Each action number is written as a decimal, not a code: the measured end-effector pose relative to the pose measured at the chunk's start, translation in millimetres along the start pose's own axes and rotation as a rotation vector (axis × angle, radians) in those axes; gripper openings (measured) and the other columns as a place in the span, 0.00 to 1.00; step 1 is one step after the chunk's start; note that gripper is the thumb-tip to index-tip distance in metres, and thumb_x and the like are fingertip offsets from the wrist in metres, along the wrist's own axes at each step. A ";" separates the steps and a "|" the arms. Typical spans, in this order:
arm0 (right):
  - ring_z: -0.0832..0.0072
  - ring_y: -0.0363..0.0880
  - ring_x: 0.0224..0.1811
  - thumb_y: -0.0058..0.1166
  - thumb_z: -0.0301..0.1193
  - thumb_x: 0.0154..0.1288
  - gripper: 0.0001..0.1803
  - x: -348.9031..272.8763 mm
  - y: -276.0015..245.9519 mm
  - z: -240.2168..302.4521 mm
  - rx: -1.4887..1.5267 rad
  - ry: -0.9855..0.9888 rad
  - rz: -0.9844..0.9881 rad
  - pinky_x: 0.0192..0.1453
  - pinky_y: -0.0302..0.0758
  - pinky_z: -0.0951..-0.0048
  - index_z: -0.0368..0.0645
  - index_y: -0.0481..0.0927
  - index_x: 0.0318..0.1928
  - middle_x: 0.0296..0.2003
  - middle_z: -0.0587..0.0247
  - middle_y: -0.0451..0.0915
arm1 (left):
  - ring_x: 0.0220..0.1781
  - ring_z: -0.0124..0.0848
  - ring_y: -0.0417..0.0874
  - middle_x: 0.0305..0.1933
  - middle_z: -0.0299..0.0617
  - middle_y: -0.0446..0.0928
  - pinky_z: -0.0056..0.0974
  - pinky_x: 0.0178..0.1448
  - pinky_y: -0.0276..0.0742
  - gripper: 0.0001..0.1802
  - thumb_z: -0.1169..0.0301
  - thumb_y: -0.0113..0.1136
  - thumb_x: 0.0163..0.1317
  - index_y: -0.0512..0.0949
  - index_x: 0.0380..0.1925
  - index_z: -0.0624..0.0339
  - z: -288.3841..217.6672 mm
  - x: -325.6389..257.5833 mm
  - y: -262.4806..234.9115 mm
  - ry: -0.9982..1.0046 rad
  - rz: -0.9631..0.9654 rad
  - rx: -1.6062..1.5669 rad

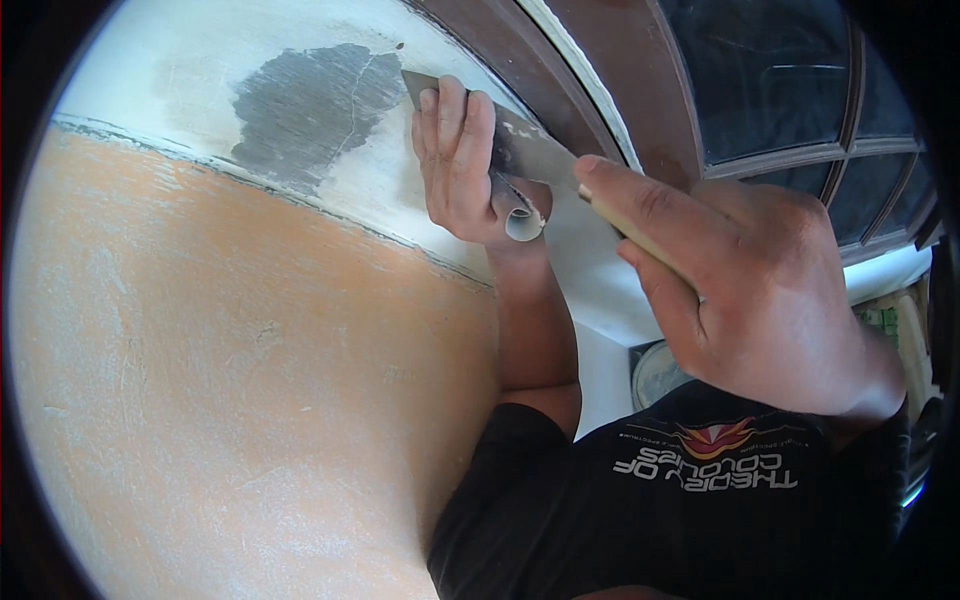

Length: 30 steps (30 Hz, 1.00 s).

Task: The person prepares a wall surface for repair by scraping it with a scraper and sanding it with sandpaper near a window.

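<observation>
pressing the putty knife [520, 145] flat on the white wall band [200, 80] beside the brown window frame [640, 110], blade tip near the grey filler patch [310, 100]; best keeping the blade low-angled with even pressure. right hand [740, 290] gripping the wooden handle, left hand [460, 160] pinning the blade, fingers extended, curling round a rolled sandpaper [520, 215].

One head-worn fisheye view looks down, close on the wall [250, 330] and window frame [640, 110] at arm's reach.
</observation>
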State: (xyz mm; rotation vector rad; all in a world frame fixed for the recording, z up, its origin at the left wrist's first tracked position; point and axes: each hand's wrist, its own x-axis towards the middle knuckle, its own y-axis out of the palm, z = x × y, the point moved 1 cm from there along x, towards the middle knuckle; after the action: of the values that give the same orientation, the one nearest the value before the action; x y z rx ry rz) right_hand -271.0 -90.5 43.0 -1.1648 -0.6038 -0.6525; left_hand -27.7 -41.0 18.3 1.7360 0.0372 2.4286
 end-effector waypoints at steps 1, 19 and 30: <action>0.64 0.80 0.21 0.64 0.19 0.57 0.27 -0.7 -2.0 3.6 -0.004 0.006 0.025 0.25 0.75 0.65 0.36 0.80 0.60 0.28 0.51 0.83 | 0.61 0.59 0.82 0.55 0.58 0.84 0.62 0.68 0.71 0.29 0.51 0.43 0.75 0.82 0.52 0.65 1.8 -0.1 -1.8 0.002 -0.003 -0.022; 0.61 0.84 0.24 0.63 0.19 0.58 0.23 1.9 -4.3 3.3 -0.014 -0.027 -0.001 0.27 0.77 0.66 0.34 0.81 0.56 0.29 0.49 0.84 | 0.60 0.58 0.83 0.54 0.57 0.85 0.60 0.66 0.75 0.34 0.49 0.33 0.79 0.83 0.50 0.65 -8.0 -0.9 -0.7 0.017 0.040 0.100; 0.62 0.81 0.21 0.64 0.21 0.60 0.22 0.7 -4.8 7.7 -0.034 -0.036 -0.006 0.27 0.76 0.64 0.36 0.81 0.56 0.25 0.52 0.82 | 0.58 0.58 0.84 0.53 0.59 0.84 0.61 0.65 0.76 0.31 0.52 0.37 0.78 0.83 0.49 0.67 -4.6 -0.2 -1.0 0.037 0.013 0.049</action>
State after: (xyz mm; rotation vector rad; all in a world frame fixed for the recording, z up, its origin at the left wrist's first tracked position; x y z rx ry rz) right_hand -274.7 -84.5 48.7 -1.2092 -0.6292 -0.6494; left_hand -31.9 -39.7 16.5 1.7158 0.0913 2.4898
